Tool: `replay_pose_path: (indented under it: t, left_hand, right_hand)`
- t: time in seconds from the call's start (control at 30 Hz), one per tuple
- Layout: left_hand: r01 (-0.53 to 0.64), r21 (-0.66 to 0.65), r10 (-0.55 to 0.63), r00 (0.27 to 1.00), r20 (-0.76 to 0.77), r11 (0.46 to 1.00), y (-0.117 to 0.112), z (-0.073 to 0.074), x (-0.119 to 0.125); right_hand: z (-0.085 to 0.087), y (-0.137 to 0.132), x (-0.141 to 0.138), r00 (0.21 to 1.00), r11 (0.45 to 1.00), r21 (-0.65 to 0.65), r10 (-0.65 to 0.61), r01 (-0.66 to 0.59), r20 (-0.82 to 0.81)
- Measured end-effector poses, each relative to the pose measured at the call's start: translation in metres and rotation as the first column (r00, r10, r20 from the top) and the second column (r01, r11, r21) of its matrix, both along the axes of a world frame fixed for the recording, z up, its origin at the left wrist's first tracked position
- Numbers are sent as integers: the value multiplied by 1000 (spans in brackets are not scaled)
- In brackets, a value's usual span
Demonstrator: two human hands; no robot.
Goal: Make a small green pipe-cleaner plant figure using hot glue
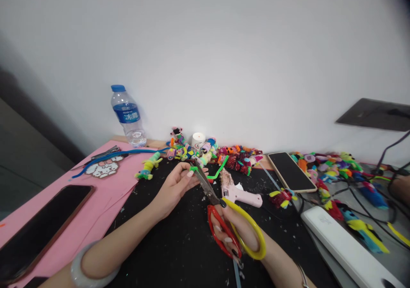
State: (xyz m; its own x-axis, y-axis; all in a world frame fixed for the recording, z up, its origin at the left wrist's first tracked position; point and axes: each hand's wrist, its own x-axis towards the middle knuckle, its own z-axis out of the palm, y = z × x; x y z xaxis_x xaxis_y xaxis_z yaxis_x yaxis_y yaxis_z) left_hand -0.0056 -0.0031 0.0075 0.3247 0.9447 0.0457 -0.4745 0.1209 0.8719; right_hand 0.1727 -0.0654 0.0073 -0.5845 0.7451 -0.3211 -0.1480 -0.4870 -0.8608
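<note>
My left hand pinches a small piece of bright green pipe cleaner between thumb and fingers. Fingers of my right hand pass through the red and yellow handles of a pair of scissors. The scissor blades point up and left, their tips right at the green piece. Whether the blades touch it I cannot tell. A longer bent green pipe cleaner lies just beyond the blades. Beside the scissors, a pink glue gun rests on the black mat.
Pipe-cleaner figures line the wall, with more at right among black cables. A water bottle stands at back left. One phone lies on pink sheets, another phone by the wall. A white power strip is at right.
</note>
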Motion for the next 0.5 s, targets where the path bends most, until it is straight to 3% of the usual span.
replay_pose_path:
  t: [0.13,0.3,0.5]
  left_hand:
    - [-142,52,147,983,-111,988,2,-2,-2]
    - [-316,202,364,889,-279,927,3,-2,-4]
    - [-364,266,444,814,-375,893,1,-4,-6]
  right_hand:
    - [1,0,1,1000,999,30,-13,13,23]
    - [1,-1,1,999,998,60,-32,30,34]
    - [-3,0,2,998,998,57,-43,40,50]
